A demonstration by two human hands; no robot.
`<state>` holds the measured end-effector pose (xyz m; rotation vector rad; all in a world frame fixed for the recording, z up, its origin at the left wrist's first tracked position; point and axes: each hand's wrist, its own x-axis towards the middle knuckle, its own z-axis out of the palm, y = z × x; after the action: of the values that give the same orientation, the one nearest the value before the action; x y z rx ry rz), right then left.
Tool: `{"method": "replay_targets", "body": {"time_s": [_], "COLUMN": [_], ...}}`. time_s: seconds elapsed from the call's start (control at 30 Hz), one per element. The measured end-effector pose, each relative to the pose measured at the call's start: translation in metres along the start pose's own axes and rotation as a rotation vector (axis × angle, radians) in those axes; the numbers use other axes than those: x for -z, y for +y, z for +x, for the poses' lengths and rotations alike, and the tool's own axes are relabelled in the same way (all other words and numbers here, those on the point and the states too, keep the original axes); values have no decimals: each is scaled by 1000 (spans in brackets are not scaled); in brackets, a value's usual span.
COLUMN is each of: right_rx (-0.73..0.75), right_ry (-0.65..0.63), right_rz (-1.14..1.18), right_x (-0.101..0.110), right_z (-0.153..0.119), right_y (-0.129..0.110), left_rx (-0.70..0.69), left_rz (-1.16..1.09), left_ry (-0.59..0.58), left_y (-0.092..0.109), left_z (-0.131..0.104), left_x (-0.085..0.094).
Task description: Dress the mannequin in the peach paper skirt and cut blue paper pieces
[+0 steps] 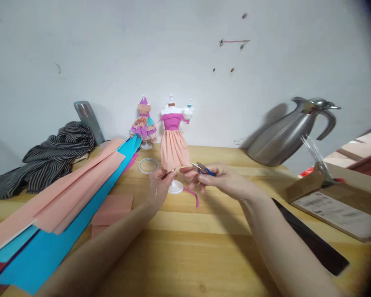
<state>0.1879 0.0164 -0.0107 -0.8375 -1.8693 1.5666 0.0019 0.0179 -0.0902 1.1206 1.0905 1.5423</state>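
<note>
A miniature dress form [175, 187] on a white round base stands on the table in front of me. It wears a magenta paper bodice [172, 121] and a pleated peach paper skirt [174, 150]. At the skirt's lower edge, the fingers of my left hand [160, 185] are pinched on the hem. My right hand [218, 178] holds small blue-handled scissors [206, 170] just right of the skirt, their metal tips pointing left towards it. Behind the base's right side lies a curled magenta paper strip [194, 197].
Peach and blue paper sheets [80, 202] lie at left, with a striped cloth [49, 161] and a flask [88, 119] behind. A second dressed form [144, 123] and a tape roll [148, 165] stand near the wall. At right are a steel jug [284, 136], a cardboard box [336, 202] and a dark flat object [311, 237].
</note>
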Motion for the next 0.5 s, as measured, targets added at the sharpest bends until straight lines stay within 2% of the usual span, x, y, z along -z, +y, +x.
{"method": "replay_targets", "body": {"time_s": [0.07, 0.23, 0.33, 0.5], "right_rx": [-27, 68, 107, 82], "right_ry": [3, 222, 261, 255], "right_rz": [189, 593, 653, 574], "right_x": [-7, -34, -43, -45], "right_z": [9, 22, 23, 27], "right_y": [12, 20, 18, 26], "left_rx": [7, 38, 31, 29], "left_rz": [-21, -111, -125, -81], "left_ry": [14, 91, 88, 70], "left_y": [2, 6, 6, 5], "left_z": [1, 3, 3, 4], "left_x": [1, 0, 0, 2]}}
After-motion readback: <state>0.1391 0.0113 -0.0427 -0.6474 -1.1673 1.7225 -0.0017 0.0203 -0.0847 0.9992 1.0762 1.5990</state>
